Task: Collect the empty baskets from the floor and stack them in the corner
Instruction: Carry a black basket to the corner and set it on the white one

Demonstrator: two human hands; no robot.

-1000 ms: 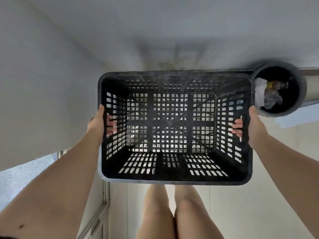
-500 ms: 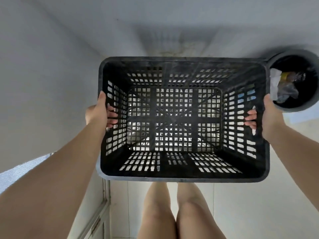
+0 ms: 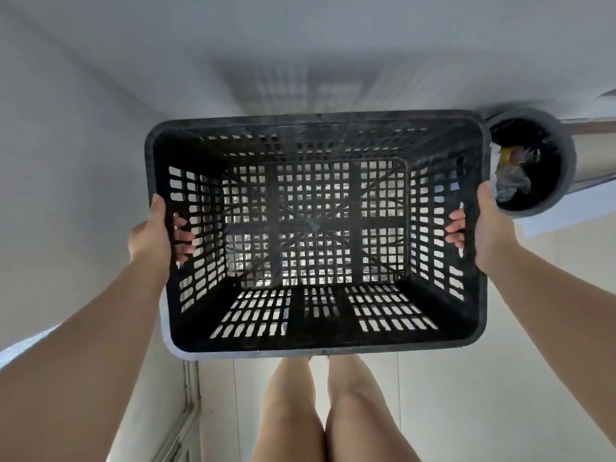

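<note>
Item: one black plastic basket [image 3: 315, 335], rectangular, with lattice walls and a gridded base, empty. Position: held off the floor in front of the person, above the knees, close to the corner where two pale walls [image 3: 73, 135] meet. Orientation: opening faces up toward the camera, base faces down; long axis runs left to right across the view, short axis runs away from the body toward the far wall. The rim sits roughly level, with the near long side closest to the legs [image 3: 336, 411]. Grip: left hand [image 3: 150, 233] clasps the left short wall, palm outside, fingertips poking in through the lattice slots; right hand [image 3: 485, 230] clasps the right short wall the same way, thumb over the rim. Both arms are extended. Adjacent: a round dark bin [image 3: 566, 168] stands on the floor just beside the basket's far right corner, holding crumpled wrappers and a small yellow-capped item. Floor [image 3: 483, 395]: pale tiles, visible under the basket through the grid.
</note>
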